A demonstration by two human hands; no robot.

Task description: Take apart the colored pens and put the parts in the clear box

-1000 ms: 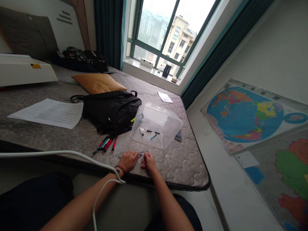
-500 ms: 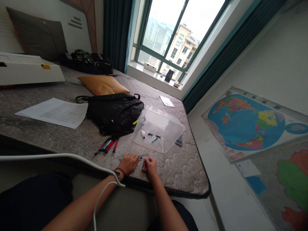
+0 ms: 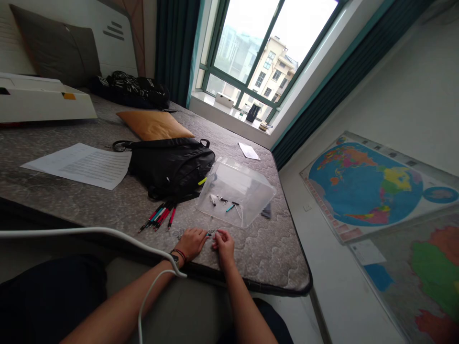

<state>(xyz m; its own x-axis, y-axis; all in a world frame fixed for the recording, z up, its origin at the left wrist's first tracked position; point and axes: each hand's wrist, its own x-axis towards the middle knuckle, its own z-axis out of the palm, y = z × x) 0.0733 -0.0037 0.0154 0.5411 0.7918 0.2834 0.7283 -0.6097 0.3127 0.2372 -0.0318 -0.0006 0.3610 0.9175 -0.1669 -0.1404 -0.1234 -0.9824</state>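
At the near edge of the mattress point(image 3: 258, 258), I see a small dark piece point(image 3: 209, 234), faintly blue, poking from the left hand point(image 3: 192, 242), whose fingers bend closed on it. Just beside, the right hand point(image 3: 224, 244) is half curled; from here I can't tell whether it grips anything.

I can't quite identify the small piece point(image 3: 209, 234), perhaps a pen part, at the left hand point(image 3: 193, 241); the white box point(image 3: 43, 104) is cropped.
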